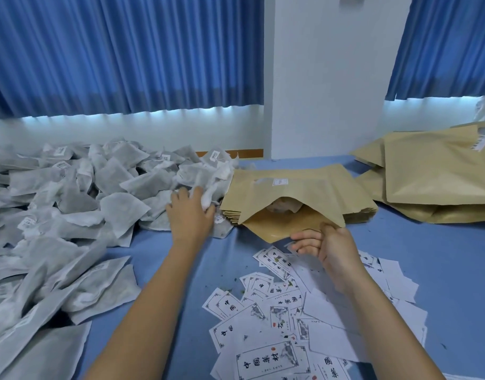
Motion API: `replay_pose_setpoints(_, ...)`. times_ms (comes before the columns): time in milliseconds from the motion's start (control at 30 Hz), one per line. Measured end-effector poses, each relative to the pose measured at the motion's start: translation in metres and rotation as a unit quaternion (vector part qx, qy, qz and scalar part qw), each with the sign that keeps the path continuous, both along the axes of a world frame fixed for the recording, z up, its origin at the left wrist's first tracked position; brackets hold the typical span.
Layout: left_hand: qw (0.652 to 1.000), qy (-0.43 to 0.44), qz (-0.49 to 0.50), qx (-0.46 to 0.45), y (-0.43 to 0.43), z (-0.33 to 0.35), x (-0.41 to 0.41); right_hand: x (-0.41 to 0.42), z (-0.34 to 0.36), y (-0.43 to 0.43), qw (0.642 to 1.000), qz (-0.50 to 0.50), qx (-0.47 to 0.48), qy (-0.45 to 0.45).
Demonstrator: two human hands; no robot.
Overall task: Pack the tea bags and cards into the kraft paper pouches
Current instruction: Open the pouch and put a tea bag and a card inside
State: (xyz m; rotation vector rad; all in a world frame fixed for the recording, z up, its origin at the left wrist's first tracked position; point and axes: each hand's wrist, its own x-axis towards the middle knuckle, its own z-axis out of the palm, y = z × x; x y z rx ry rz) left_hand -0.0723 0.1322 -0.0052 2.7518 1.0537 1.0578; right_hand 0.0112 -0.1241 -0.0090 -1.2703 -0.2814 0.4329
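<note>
Left hand: my left hand (190, 212) curls its fingers round a white tea bag (207, 200) at the right edge of the heap.
Right hand: my right hand (327, 244) pinches the near lip of the open kraft pouch (288, 222), thumb above, fingers beneath.
Open pouch: one, its mouth toward me, lying on a stack of flat pouches (304, 182) mid-way across the blue tabletop (181, 270). I see something pale inside.
Writing: the cards (271, 363) carry framed black Chinese characters, and I read 中国 on several. The small white labels on the tea bags and the pouch are too small to read.
Counts: tea bags (85, 187) on the left, dozens, too many for me to count. Cards near right, well over a dozen, overlapping. A second pile of pouches (433, 174) lies far right.
</note>
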Motion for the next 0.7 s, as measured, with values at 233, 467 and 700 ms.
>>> replay_pose_setpoints(233, 0.973, 0.068, -0.198, -0.098, -0.034, -0.024, -0.023, -0.005, 0.003, 0.000, 1.000, 0.001, -0.011, 0.006)
replay_pose_setpoints(467, 0.982, -0.006, -0.153, -0.112, -0.060, -0.020, -0.022, -0.011, 0.003, -0.001, 1.000, 0.016, -0.007, 0.008)
replay_pose_setpoints(700, 0.901, -0.057, -0.410, 0.133, -0.111, -0.009, -0.063, -0.013, 0.001, 0.001, 0.999, -0.019, -0.023, -0.012)
